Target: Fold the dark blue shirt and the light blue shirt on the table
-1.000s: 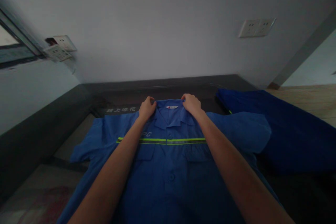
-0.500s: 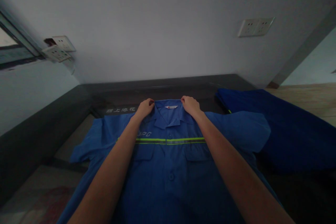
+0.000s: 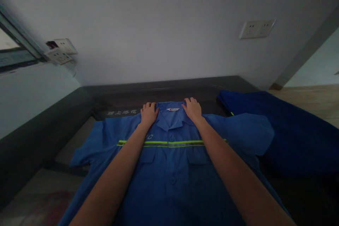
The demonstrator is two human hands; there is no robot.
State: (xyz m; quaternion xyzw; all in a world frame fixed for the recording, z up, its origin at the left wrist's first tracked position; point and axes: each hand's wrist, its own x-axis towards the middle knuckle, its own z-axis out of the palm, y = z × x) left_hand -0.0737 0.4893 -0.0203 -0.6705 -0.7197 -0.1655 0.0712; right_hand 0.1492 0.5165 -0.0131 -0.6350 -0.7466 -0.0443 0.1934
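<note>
A blue short-sleeved work shirt [image 3: 169,162] lies spread front side up, collar away from me, with a yellow-green and grey stripe across the chest. My left hand [image 3: 149,113] rests flat on the shoulder just left of the collar, its fingers apart. On the other side of the collar, my right hand [image 3: 192,108] lies palm down with fingers spread. A white label [image 3: 173,109] shows inside the neck. My forearms cover parts of the stripe and of the lettering on the chest.
Under the shirt is a dark surface with a raised dark edge [image 3: 159,85] along the wall. Folded darker blue cloth [image 3: 291,130] lies at the right, beside the sleeve. Wall sockets [image 3: 257,29] are at upper right, and more sockets [image 3: 62,51] at upper left.
Both hands have gone from pinching the collar's sides to lying with fingers spread beside it. The shirt stays in almost the same place.
</note>
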